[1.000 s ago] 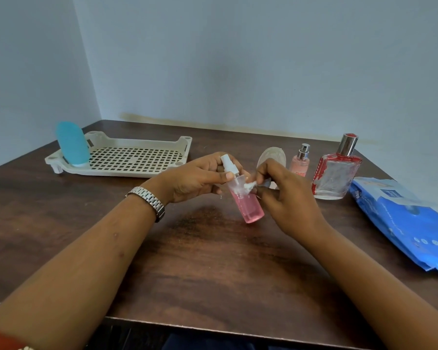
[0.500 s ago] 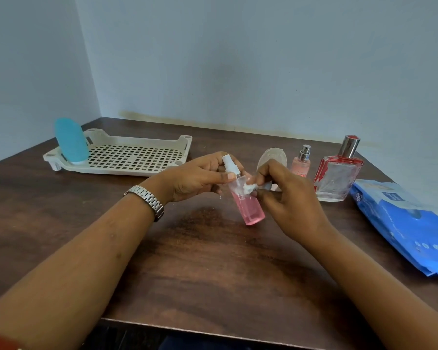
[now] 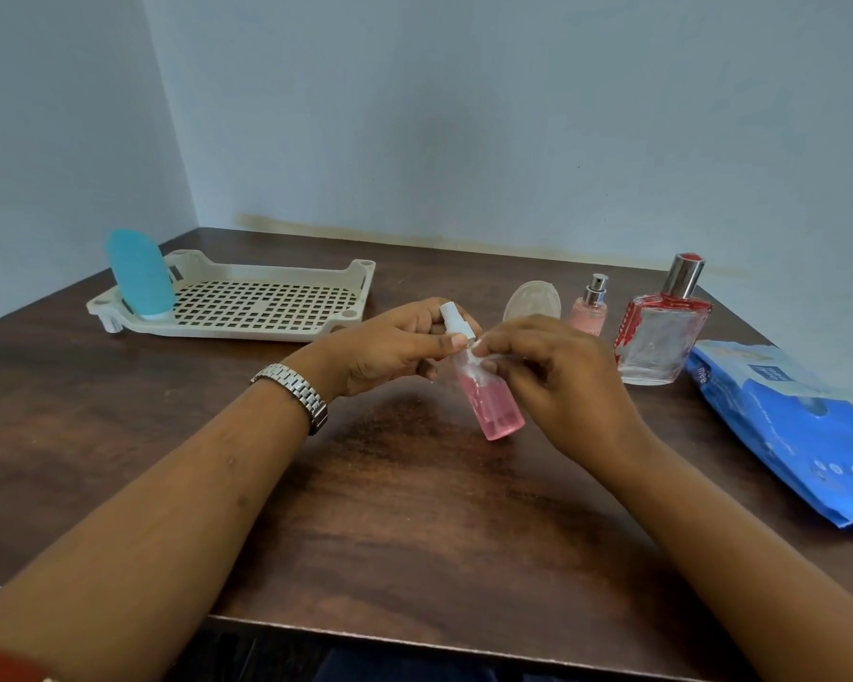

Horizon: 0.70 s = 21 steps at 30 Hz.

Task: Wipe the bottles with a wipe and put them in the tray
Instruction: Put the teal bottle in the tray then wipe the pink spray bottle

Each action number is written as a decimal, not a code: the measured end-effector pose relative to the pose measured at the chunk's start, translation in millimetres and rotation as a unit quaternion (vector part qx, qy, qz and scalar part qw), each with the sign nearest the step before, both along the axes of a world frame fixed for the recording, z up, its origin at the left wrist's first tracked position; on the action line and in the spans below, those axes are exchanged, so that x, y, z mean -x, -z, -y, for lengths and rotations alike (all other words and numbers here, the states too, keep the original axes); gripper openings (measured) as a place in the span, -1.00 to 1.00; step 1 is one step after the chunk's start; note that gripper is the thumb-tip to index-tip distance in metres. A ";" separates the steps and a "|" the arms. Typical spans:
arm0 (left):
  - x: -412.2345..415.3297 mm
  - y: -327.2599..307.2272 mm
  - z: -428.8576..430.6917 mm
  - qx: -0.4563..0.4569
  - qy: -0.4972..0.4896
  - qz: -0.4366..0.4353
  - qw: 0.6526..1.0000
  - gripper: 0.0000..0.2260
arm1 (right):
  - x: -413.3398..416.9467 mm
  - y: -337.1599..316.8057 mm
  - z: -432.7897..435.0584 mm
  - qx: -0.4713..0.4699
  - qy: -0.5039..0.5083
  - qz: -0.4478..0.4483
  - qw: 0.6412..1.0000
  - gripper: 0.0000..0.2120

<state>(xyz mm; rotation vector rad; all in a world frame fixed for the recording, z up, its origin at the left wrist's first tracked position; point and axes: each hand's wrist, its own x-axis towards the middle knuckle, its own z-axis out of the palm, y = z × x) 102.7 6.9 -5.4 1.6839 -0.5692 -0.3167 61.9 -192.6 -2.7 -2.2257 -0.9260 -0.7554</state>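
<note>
A small clear spray bottle [image 3: 491, 403] with pink liquid and a white nozzle is held tilted above the table's middle. My left hand [image 3: 390, 347] grips its top by the nozzle. My right hand [image 3: 557, 381] pinches a small white wipe [image 3: 478, 350] against the bottle's neck. A cream slotted tray [image 3: 267, 302] lies at the back left with a teal bottle [image 3: 141, 273] standing in its left end. On the table to the right stand a small pink perfume bottle [image 3: 589, 307] and a larger square glass bottle [image 3: 658, 332] with a red and silver cap.
A blue pack of wipes [image 3: 794, 425] lies at the right edge. A round clear object [image 3: 533, 300] stands behind my right hand. Walls close in behind and to the left. The table's front edge runs below my forearms.
My right hand has shifted the wipe slightly up the bottle's neck toward the nozzle. The bottle stays in the same tilted hold. Nothing else has moved.
</note>
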 end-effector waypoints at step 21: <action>-4.0 3.0 -2.6 -0.043 -0.047 0.032 0.997 -0.73 | 9.4 -3.9 7.9 0.108 -0.011 -0.029 0.994 -0.80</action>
